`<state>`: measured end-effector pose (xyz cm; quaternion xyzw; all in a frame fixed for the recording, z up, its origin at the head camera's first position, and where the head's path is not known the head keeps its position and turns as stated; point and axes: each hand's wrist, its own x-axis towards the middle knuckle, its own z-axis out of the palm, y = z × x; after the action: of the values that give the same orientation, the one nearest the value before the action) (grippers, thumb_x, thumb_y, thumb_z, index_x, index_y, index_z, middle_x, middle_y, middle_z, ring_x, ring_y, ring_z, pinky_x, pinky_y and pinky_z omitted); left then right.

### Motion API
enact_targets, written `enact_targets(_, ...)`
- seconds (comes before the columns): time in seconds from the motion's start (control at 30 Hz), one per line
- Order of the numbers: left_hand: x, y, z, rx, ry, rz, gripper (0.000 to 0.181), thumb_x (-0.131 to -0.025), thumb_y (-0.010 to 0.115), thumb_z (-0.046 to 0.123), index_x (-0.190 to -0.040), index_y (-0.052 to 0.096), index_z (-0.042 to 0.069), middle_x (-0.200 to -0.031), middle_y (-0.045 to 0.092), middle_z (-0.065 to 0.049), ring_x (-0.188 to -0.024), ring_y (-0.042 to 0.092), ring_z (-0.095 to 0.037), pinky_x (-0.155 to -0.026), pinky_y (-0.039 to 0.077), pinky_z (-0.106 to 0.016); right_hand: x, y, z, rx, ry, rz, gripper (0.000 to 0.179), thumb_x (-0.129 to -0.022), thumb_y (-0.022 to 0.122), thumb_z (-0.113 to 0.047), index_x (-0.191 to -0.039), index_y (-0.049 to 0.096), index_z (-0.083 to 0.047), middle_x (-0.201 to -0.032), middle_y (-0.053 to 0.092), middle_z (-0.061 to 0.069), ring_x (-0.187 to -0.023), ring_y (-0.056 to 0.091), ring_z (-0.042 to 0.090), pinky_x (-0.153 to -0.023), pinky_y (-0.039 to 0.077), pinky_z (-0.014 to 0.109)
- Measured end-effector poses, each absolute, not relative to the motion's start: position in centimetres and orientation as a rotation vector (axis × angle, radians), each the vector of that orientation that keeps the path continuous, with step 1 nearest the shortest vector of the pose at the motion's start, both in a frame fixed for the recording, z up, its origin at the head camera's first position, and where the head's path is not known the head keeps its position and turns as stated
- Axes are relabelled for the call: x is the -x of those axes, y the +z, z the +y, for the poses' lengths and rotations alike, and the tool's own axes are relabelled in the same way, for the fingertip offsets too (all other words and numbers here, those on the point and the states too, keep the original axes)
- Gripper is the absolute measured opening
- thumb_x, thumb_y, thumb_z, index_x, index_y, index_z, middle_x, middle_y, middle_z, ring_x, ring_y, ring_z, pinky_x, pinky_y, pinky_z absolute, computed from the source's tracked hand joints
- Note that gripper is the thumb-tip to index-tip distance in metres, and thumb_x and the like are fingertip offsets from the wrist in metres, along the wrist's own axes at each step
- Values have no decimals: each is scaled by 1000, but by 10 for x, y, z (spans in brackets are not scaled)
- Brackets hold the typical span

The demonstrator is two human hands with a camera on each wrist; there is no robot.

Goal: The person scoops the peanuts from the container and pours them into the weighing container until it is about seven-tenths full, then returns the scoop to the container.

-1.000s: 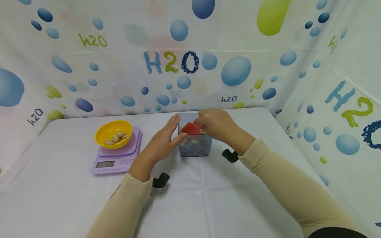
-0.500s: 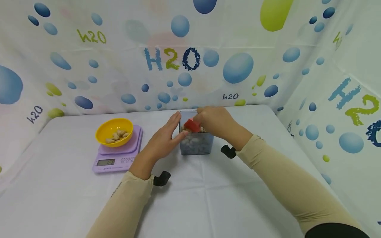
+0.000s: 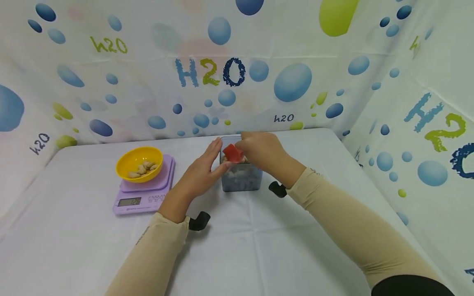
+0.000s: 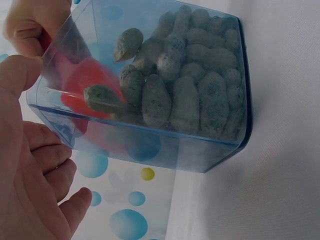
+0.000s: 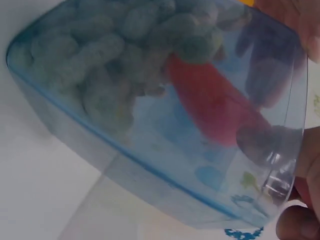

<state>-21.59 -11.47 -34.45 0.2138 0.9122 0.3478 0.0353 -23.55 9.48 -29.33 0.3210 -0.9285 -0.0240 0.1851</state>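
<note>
A clear bluish plastic container [image 3: 241,183] holds several unshelled peanuts [image 4: 156,100]. My right hand [image 3: 266,155] grips the handle of a red scoop [image 3: 233,153] over its opening. In the left wrist view the scoop's blade [image 4: 85,80] tilts down into the container against the peanuts, with one peanut at its edge. My left hand [image 3: 198,174] rests against the container's left side, fingers extended and thumb at the front rim. Part of the scoop's handle is hidden by my right hand.
Left of the container, a yellow bowl [image 3: 124,169] with several peanuts stands on a purple kitchen scale [image 3: 153,199] with a lit display. A white cloth [image 3: 222,255] covers the table. A patterned curtain [image 3: 148,78] hangs behind.
The red scoop has shifted and turned slightly inside the container, with my right hand moving a little leftward. My left hand has stayed at the container's side. The bowl and scale have not moved.
</note>
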Motion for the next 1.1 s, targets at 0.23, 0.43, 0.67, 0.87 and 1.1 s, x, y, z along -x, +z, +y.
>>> enact_targets(0.23, 216, -346, -115, -659, 1076, 2812, 80, -96, 42, 64, -159, 6, 30, -166, 3, 11, -153, 10, -17, -122, 19, -50, 235, -287, 91, -1039, -197, -2534, 19, -85, 77, -10, -103, 79, -17, -84, 69, 4, -69, 62, 20, -64, 57, 29)
enact_targets(0.43, 217, -346, -116, -641, 1062, 2808, 80, -95, 42, 66, -158, 4, 33, -165, 2, 12, -153, 9, -15, -122, 20, -49, 235, -286, 92, -1051, -93, -2685, 14, -88, 73, -10, -96, 81, -19, -75, 63, -1, -67, 56, 15, -59, 50, 24)
enact_targets(0.67, 217, -345, -113, -636, 1057, 2795, 82, -95, 43, 66, -159, 5, 31, -166, 2, 11, -153, 9, -17, -122, 19, -49, 241, -275, 108, -1034, 135, -2961, 17, -89, 74, -18, -105, 79, -18, -89, 68, -2, -82, 60, 16, -74, 53, 31)
enact_targets(0.87, 217, -343, -113, -656, 1048, 2813, 80, -97, 42, 64, -159, 5, 30, -165, 1, 11, -153, 7, -15, -122, 17, -48, 245, -276, 115, -910, 392, -3073, 26, -89, 74, -21, -113, 76, -12, -108, 74, 3, -96, 63, 20, -87, 54, 38)
enact_targets(1.1, 218, -345, -115, -651, 1063, 2813, 82, -95, 40, 67, -159, 5, 29, -165, 1, 12, -153, 8, -15, -123, 17, -48, 240, -283, 117, -757, 529, -3084, 29, -89, 74, -24, -115, 75, -12, -111, 73, 3, -98, 62, 20, -85, 54, 37)
